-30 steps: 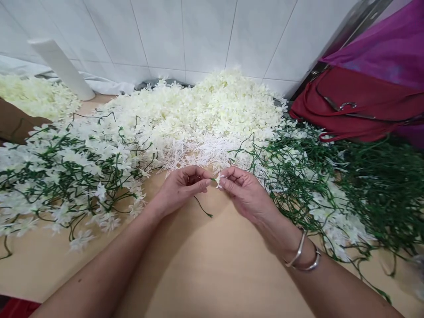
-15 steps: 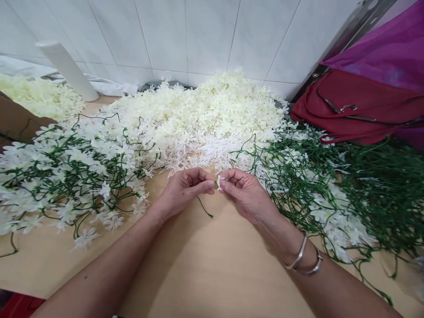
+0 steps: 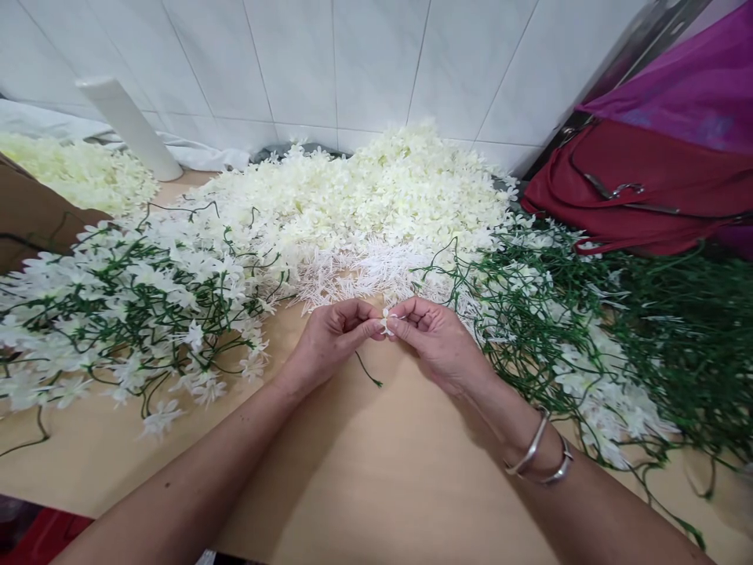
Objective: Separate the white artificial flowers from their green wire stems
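Note:
In the middle of the view, my left hand [image 3: 335, 336] and my right hand [image 3: 436, 339] meet fingertip to fingertip. Between them is a small white artificial flower [image 3: 385, 321], its petals facing me. The fingers of my right hand pinch the flower's edge. A thin green plastic stem [image 3: 369, 369] is pinched in my left hand, its end hanging below the fingers. Where stem and flower meet is hidden. Just beyond the hands lie thin white stamen-like pieces [image 3: 376, 271] and a large heap of cream-white blossoms [image 3: 405, 192].
Flowers on green stems [image 3: 170, 298] are piled at the left. Loose green stems [image 3: 676, 337] spread over the right side, with a red handbag [image 3: 652, 188] behind. A white roll [image 3: 132, 129] stands at the back left near the tiled wall [image 3: 376, 63], on the wooden table [image 3: 376, 471].
The flower has turned so that its petals show more openly, and the green tip beside it is no longer visible. Both hands keep nearly the same place.

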Demonstrator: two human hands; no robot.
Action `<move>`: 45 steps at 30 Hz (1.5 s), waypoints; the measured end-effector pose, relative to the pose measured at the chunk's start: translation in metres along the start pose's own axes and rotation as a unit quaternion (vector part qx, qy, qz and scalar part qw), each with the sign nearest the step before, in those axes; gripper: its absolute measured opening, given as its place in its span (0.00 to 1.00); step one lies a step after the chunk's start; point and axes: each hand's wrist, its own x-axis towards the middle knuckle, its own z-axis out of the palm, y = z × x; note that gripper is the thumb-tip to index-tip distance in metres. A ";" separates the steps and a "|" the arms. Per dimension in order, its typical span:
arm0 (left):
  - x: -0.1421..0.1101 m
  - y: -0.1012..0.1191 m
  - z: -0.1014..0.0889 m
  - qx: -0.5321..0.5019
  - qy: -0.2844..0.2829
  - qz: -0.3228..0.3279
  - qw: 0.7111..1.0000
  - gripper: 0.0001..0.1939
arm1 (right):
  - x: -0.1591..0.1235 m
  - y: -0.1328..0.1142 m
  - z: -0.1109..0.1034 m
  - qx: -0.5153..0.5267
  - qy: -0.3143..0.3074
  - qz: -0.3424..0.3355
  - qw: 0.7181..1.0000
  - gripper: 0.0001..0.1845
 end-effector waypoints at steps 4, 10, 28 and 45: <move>0.001 0.003 0.003 -0.007 0.002 -0.002 1.000 0.19 | 0.002 -0.003 -0.002 0.032 -0.001 0.018 0.999 0.22; 0.000 0.007 0.003 -0.002 0.018 0.010 1.000 0.17 | 0.000 -0.005 -0.011 0.088 -0.004 0.040 0.995 0.23; -0.004 -0.001 0.003 0.042 0.001 -0.009 0.999 0.09 | -0.001 0.005 -0.007 0.011 0.015 0.029 0.999 0.18; -0.007 0.017 0.000 0.253 -0.052 0.104 0.960 0.06 | -0.013 -0.025 -0.015 -0.346 0.173 -0.263 0.884 0.06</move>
